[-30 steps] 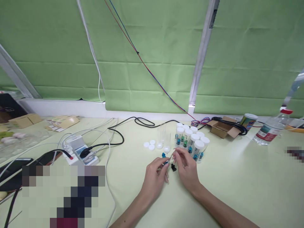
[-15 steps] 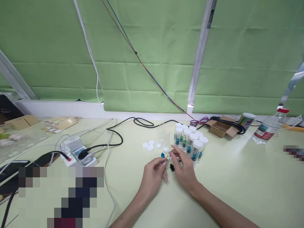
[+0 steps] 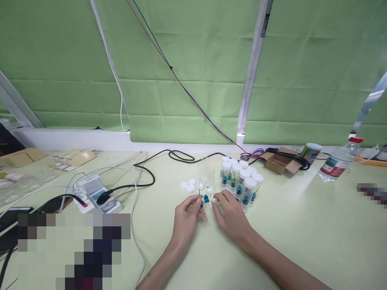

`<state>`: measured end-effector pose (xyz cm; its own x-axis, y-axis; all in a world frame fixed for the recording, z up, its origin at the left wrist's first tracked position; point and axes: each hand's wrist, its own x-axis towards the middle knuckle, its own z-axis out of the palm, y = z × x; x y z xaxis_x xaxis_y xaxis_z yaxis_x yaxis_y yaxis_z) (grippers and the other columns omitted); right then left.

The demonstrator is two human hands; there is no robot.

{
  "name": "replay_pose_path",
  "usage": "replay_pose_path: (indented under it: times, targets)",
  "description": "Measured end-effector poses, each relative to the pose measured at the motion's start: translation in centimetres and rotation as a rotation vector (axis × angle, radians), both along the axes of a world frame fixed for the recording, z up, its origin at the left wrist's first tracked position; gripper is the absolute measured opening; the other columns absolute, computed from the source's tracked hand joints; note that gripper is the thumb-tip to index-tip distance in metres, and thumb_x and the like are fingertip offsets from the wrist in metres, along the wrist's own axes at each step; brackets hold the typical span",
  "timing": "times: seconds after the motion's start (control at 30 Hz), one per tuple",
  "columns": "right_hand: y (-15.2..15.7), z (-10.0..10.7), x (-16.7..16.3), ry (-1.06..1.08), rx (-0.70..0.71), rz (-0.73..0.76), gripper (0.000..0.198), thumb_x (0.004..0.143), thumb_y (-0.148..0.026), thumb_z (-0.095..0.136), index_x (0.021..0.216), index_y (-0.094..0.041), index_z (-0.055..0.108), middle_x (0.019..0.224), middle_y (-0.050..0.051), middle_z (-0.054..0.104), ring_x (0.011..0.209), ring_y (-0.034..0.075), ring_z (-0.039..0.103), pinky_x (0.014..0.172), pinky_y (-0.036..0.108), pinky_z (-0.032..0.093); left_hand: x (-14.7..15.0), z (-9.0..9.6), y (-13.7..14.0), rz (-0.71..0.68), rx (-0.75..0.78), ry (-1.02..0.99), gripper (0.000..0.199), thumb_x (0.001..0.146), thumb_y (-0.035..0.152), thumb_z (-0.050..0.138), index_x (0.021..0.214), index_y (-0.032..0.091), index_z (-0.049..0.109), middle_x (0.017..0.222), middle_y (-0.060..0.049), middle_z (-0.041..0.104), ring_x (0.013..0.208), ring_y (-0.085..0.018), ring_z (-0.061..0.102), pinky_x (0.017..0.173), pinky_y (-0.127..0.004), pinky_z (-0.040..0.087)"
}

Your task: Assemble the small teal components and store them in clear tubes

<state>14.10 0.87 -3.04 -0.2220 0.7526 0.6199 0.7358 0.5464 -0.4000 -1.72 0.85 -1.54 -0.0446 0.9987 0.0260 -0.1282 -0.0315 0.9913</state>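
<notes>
My left hand (image 3: 186, 217) is closed in a pinch on a thin wire-like rod (image 3: 199, 190) that stands upright above the fingertips. A bit of blue shows at those fingers; whether it belongs to the rod I cannot tell. Facing it, my right hand (image 3: 231, 213) is closed at the fingertips on a small, thin, pale metallic piece (image 3: 212, 204), too small to name. On the table between the hands lies a small blue part (image 3: 206, 198). Just beyond stand clear tubes without caps (image 3: 210, 177), with loose white caps (image 3: 190, 188) to their left.
Several white-capped clear tubes (image 3: 249, 191) holding blue and green parts stand close to the right hand. Farther right are an open cardboard box (image 3: 279, 163), a can (image 3: 311, 155) and a water bottle (image 3: 338, 163). A power strip (image 3: 99, 197) with cables lies at left.
My hands have moved apart, the left one shifting left with the rod now upright. The blue part between them shows more plainly. The black part near the right hand is now hidden.
</notes>
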Motion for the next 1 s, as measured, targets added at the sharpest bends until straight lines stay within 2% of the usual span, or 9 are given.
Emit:
replay_pose_path:
  times: [0.17, 0.4, 0.67, 1.0]
  targets:
    - [-0.21, -0.41, -0.06, -0.177, -0.107, -0.073, 0.002, 0.089, -0.020, 0.052, 0.088, -0.018, 0.053, 0.086, 0.005, 0.054, 0.080, 0.021, 0.054, 0.066, 0.031, 0.042, 0.16, 0.42, -0.20, 0.002, -0.020, -0.019, 0.035, 0.073, 0.042, 0.071, 0.094, 0.014, 0.071, 0.075, -0.002, 0.065, 0.052, -0.011, 0.058, 0.055, -0.025, 0.052]
    - [-0.26, -0.51, -0.06, -0.282, -0.222, -0.103, 0.002, 0.089, -0.020, 0.054, 0.090, -0.019, 0.054, 0.091, 0.006, 0.055, 0.081, 0.021, 0.056, 0.061, 0.027, 0.040, 0.17, 0.51, -0.36, -0.002, -0.059, -0.041, 0.036, 0.072, 0.043, 0.073, 0.092, 0.014, 0.071, 0.074, -0.002, 0.063, 0.054, -0.010, 0.057, 0.056, -0.025, 0.052]
    - [0.03, -0.35, -0.18, -0.350, -0.251, -0.105, 0.009, 0.092, -0.014, 0.049, 0.089, -0.018, 0.056, 0.091, 0.007, 0.056, 0.079, 0.019, 0.058, 0.063, 0.027, 0.042, 0.29, 0.29, -0.21, -0.011, -0.059, -0.044, 0.038, 0.071, 0.044, 0.073, 0.093, 0.013, 0.071, 0.074, -0.002, 0.063, 0.054, -0.011, 0.058, 0.055, -0.025, 0.053]
    - [0.20, -0.31, -0.26, -0.342, -0.196, -0.092, 0.012, 0.091, -0.011, 0.051, 0.084, -0.019, 0.055, 0.087, 0.006, 0.056, 0.077, 0.020, 0.059, 0.059, 0.027, 0.043, 0.38, 0.59, -0.42, 0.002, -0.061, -0.044, 0.037, 0.069, 0.044, 0.075, 0.089, 0.013, 0.072, 0.072, -0.002, 0.064, 0.053, -0.011, 0.057, 0.054, -0.025, 0.053]
